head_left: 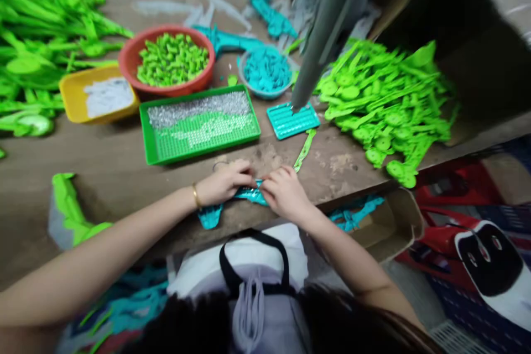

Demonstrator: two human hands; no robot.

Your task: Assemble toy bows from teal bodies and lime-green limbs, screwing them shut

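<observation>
A teal plastic part (251,194) with a long, shaped body lies at the front of the table, partly hidden under my fingers. My left hand (227,180), with a gold bangle at the wrist, pinches it from the left. From the right, my right hand (285,191) has its fingers closed on the same part. The fingertips of both hands almost meet over it, and whatever small thing may be between them is too blurred to make out. Just beyond my right hand lies a slim lime-green strip (305,150).
Behind my hands stand a green tray (202,160) of small metal pieces, a ridged teal plate (293,121), a red bowl (166,88), a yellow tray (68,94) and a bowl of teal pieces (267,72). A grey post (319,38) rises beside a lime-green heap (385,99).
</observation>
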